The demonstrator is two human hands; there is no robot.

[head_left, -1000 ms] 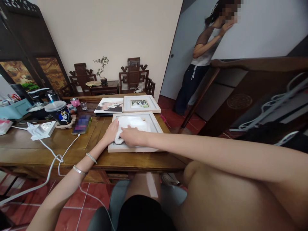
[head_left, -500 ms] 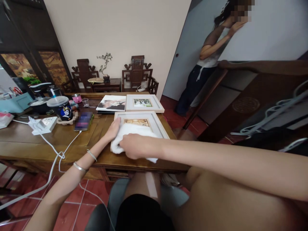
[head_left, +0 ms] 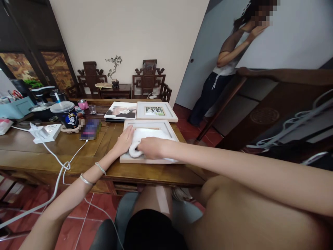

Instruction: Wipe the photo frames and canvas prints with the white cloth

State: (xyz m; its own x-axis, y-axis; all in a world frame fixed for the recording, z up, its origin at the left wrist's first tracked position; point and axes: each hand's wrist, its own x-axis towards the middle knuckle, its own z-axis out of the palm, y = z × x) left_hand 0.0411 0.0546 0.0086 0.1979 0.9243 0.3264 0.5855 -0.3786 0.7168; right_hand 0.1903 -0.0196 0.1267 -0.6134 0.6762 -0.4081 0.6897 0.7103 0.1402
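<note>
A light wooden picture frame (head_left: pixel 170 125) lies flat near the table's front edge. Bunched over its middle is a white towel (head_left: pixel 148 134), hiding most of the picture inside. My right hand (head_left: pixel 151 147) is closed on this towel and presses it against the frame. Along the frame's left border lies my left hand (head_left: pixel 125 140), its fingers stretched out and touching the rim. Just behind are a second framed photo (head_left: pixel 154 111) and a white-edged photo panel (head_left: pixel 121 110), side by side.
On the wooden table (head_left: pixel 104 163) to the left are a phone (head_left: pixel 90 129) on a charging cable, a lidded drink cup (head_left: pixel 69 116), a power strip (head_left: pixel 47 133) and a blue organizer box (head_left: pixel 19 108). A person (head_left: pixel 226 66) stands by the doorway, beyond a wooden chair (head_left: pixel 260 114).
My right hand and the towel have moved up and away from the frame's front edge, uncovering that edge and covering more of the picture. My left hand's fingers have shifted slightly onto the border.
</note>
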